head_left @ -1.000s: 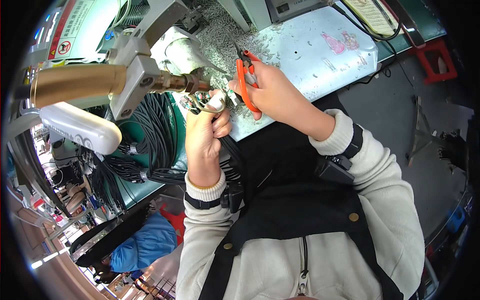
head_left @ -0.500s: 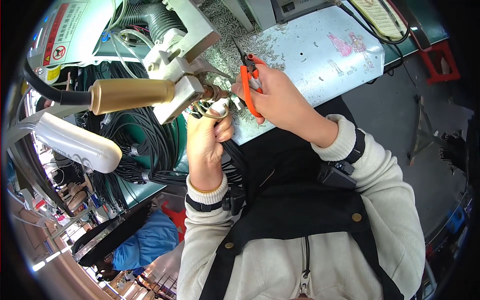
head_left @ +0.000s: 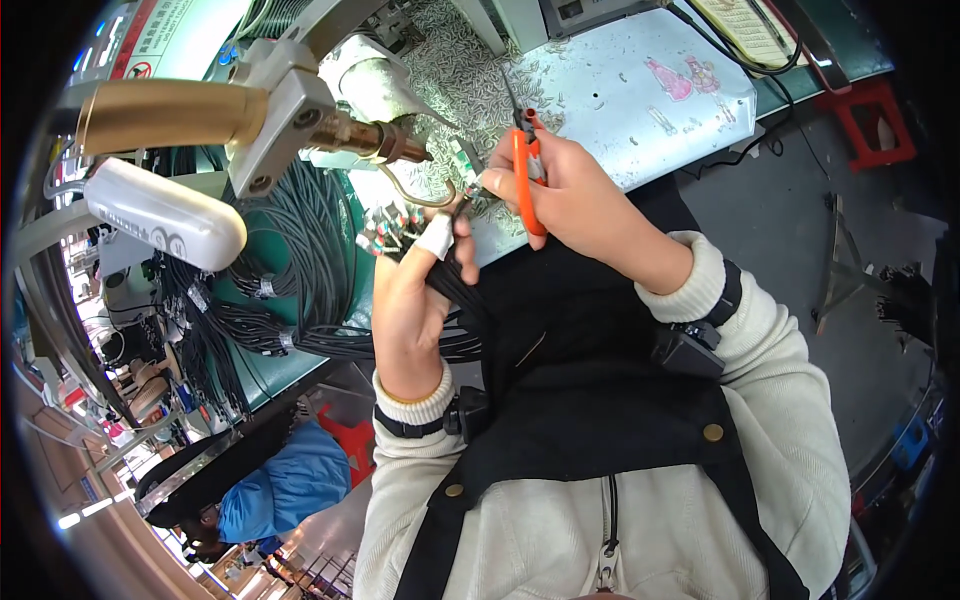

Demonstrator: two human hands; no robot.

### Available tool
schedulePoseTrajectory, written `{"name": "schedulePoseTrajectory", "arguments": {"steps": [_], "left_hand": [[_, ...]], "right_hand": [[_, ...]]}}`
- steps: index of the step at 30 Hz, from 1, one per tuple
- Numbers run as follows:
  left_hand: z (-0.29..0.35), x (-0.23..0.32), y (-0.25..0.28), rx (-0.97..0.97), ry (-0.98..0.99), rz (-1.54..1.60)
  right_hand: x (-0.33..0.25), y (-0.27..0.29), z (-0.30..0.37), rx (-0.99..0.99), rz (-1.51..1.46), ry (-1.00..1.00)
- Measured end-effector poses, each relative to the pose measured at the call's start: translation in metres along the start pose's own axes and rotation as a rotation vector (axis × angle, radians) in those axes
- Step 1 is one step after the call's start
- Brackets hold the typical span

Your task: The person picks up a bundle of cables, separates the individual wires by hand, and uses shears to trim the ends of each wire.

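Observation:
My left hand (head_left: pixel 408 315), its thumb tip wrapped in white, holds a bundle of black cables (head_left: pixel 462 290). The cables' stripped ends (head_left: pixel 392 228), with red, green and white wires, fan out above the thumb. My right hand (head_left: pixel 585 200) keeps orange-handled pliers (head_left: pixel 524 180) in its palm, dark jaws pointing away from me. Its thumb and forefinger meet at a cable end beside the left fingertips; the exact grip is partly hidden. A clamped soldering iron (head_left: pixel 370 138) with a gold handle points at this spot from the left. Below its tip curves a thin brass-coloured tube (head_left: pixel 410 198).
Countless small metal pieces (head_left: pixel 440 60) cover the work plate (head_left: pixel 620 95). Coiled black cables (head_left: pixel 310 240) lie on the green table at left, near a white rounded device (head_left: pixel 165 215). A red stool (head_left: pixel 868 125) stands at right. A person in blue (head_left: pixel 285 485) sits at lower left.
The soldering iron has shifted up and left, away from my hands, and the white device has risen. My left fingers have loosened and extended, exposing the coloured wire ends. My right hand moved slightly right.

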State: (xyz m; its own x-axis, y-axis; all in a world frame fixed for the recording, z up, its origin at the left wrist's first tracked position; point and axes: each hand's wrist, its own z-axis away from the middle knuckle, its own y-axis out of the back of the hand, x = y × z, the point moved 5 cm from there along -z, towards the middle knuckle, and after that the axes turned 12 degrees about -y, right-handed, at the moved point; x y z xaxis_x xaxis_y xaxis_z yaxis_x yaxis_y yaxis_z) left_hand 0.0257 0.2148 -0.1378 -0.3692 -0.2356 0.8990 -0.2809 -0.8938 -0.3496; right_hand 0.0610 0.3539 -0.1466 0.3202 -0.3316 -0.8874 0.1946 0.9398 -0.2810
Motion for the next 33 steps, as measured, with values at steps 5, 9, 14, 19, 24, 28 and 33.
{"name": "schedulePoseTrajectory", "arguments": {"steps": [5,9,14,19,24,28,33], "left_hand": [[0.024,0.001,-0.003,-0.033,-0.142,-0.160],[0.034,-0.008,-0.004,-0.312,-0.140,-0.325],[0.035,-0.008,-0.004,-0.165,-0.061,-0.152],[0.041,-0.014,-0.001,-0.165,0.014,-0.037],[0.037,-0.014,0.001,-0.121,-0.060,-0.026],[0.037,-0.008,0.008,-0.055,-0.115,0.044],[0.040,-0.010,0.015,0.003,-0.181,-0.133]], "right_hand": [[-0.011,0.004,0.019,0.212,0.378,0.353],[-0.011,-0.023,0.031,-0.198,0.102,-0.027],[-0.004,-0.004,0.028,-0.025,0.169,-0.072],[-0.011,-0.011,0.036,0.098,0.446,0.455],[0.011,-0.007,0.028,0.021,0.289,0.076],[-0.019,-0.010,0.049,0.247,0.784,0.761],[-0.010,-0.018,0.066,0.325,1.002,1.128]]}}
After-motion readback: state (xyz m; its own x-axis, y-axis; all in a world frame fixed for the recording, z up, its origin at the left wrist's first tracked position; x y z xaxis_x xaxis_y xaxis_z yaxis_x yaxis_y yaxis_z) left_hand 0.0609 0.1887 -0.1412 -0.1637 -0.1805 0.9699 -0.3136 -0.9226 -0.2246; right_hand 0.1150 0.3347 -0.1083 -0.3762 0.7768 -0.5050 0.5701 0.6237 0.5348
